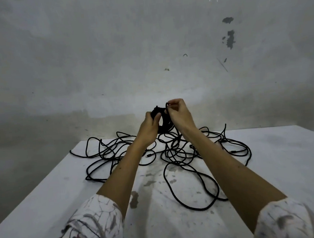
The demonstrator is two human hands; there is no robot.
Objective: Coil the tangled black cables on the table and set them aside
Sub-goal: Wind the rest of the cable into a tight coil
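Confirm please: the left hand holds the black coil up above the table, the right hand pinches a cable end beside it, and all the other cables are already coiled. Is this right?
Not quite. The head view shows the left hand holding the coil and the right hand pinching a cable end, but the other cables are not coiled: they lie loose and tangled on the table.

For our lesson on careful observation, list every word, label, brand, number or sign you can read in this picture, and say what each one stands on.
None: no readable text appears anywhere.
The coil of black cable held by the left hand and right hand: no label visible.
Tangled black cables on the white table: connectors too small to show any marking.
Wall: only stains and chipped paint, no writing.
Patterned sleeves: streaks, no letters.
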